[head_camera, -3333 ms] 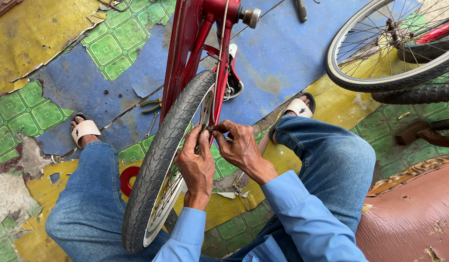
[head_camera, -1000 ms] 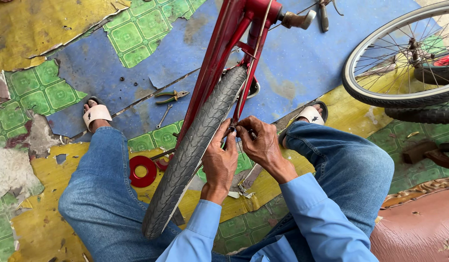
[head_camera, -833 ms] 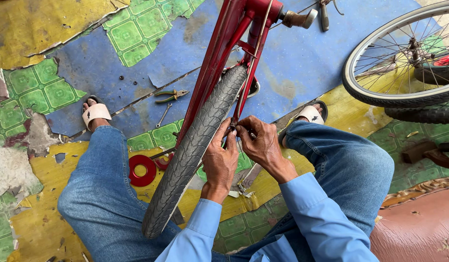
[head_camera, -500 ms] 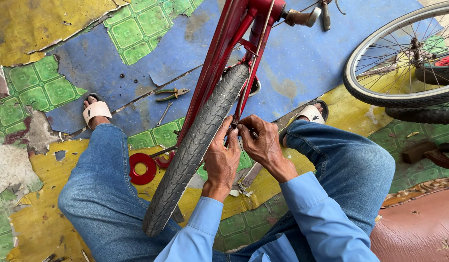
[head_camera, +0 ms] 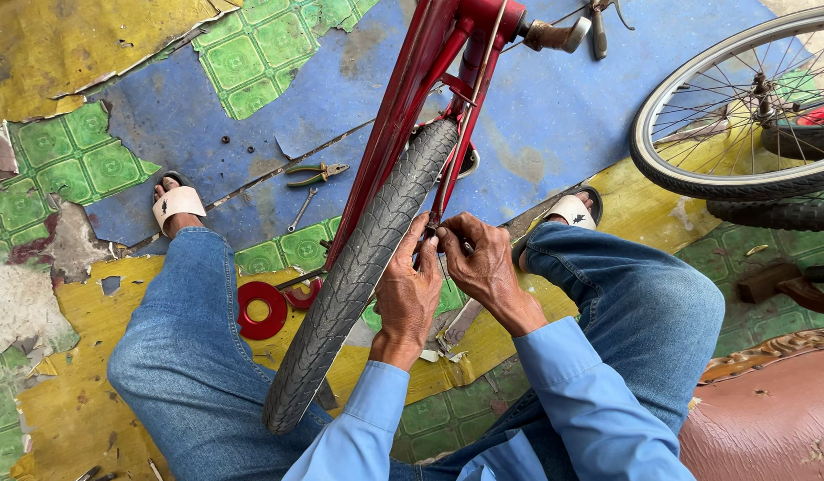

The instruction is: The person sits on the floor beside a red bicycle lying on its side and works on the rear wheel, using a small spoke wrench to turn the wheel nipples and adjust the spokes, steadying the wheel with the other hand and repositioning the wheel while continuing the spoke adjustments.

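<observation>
Both hands meet beside the black ribbed rubber bicycle tyre (head_camera: 358, 276), mounted in the red painted metal frame (head_camera: 403, 98) between the knees. The left hand (head_camera: 410, 298) and right hand (head_camera: 479, 263) pinch fingertips together on a small fitting at the rim, possibly a valve; too small to tell. The tyre looks seated; the fitting work seems unfinished
</observation>
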`<state>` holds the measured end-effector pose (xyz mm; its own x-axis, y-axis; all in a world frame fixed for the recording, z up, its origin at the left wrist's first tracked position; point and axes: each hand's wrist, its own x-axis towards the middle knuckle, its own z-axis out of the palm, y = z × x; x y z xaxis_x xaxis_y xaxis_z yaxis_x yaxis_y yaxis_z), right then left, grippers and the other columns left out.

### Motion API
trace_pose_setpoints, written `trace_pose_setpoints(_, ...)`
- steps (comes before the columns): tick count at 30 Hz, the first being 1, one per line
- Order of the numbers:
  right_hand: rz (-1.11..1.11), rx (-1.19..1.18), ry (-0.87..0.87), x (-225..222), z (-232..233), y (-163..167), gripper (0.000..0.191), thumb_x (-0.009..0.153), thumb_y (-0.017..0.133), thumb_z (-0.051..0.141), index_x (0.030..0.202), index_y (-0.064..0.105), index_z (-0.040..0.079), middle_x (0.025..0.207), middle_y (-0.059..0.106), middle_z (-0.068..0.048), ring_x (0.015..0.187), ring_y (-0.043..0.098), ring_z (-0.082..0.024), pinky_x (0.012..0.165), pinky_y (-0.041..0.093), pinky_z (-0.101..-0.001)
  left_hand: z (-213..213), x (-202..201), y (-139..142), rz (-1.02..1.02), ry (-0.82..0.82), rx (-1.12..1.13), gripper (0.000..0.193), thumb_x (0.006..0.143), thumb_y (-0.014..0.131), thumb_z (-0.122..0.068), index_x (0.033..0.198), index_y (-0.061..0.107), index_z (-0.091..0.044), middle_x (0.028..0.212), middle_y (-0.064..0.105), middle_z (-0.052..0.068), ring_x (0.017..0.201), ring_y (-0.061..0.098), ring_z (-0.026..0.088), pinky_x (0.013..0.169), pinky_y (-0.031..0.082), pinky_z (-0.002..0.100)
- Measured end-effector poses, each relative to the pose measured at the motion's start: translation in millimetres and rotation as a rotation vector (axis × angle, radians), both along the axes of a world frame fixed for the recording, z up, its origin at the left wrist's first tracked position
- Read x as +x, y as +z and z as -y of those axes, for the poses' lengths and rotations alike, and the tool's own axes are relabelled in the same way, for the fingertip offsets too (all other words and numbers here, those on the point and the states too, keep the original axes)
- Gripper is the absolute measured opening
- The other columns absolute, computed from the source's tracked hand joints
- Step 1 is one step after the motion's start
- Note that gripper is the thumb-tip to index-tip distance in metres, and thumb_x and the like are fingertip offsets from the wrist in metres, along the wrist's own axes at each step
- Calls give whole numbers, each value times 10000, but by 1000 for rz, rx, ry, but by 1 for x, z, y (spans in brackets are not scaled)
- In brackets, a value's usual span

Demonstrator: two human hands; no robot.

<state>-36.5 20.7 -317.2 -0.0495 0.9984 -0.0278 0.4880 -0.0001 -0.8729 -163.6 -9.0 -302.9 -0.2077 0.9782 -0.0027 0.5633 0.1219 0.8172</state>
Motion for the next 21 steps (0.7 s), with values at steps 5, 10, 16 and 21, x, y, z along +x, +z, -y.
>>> trace_pose_setpoints(5,-54,-28,6,-1,0,3,170,966,662,139,968,714,-23,732,732,-148,584,703,-171,536,534,-337,-1,-2,0,15,-14,-18,350,968,686,-177,1301,694,-73,1288,703,185,1153,701,336,959,562,406)
trace_pose_setpoints(10,-45,-76,3,-3,0,5,209,1000,635,153,935,709,-31,699,715,-160,590,718,-193,545,532,-352,0,-2,0,-4,-21,5,346,968,686,-165,1302,697,-73,1289,703,183,1155,696,338,963,557,413)
trace_pose_setpoints(16,-75,-84,-39,-4,1,3,190,997,632,164,962,670,-19,739,733,-153,646,745,-191,578,566,-337,0,-2,-2,-14,-18,26,351,961,688,-148,1303,693,-70,1281,708,173,1155,697,334,971,553,412)
trace_pose_setpoints(21,-90,-38,-21,-2,1,2,118,936,641,98,999,647,-3,807,762,-154,696,750,-192,610,581,-330,0,-2,-5,-47,-14,70,346,951,702,-140,1291,705,-75,1280,709,177,1156,696,338,977,550,415)
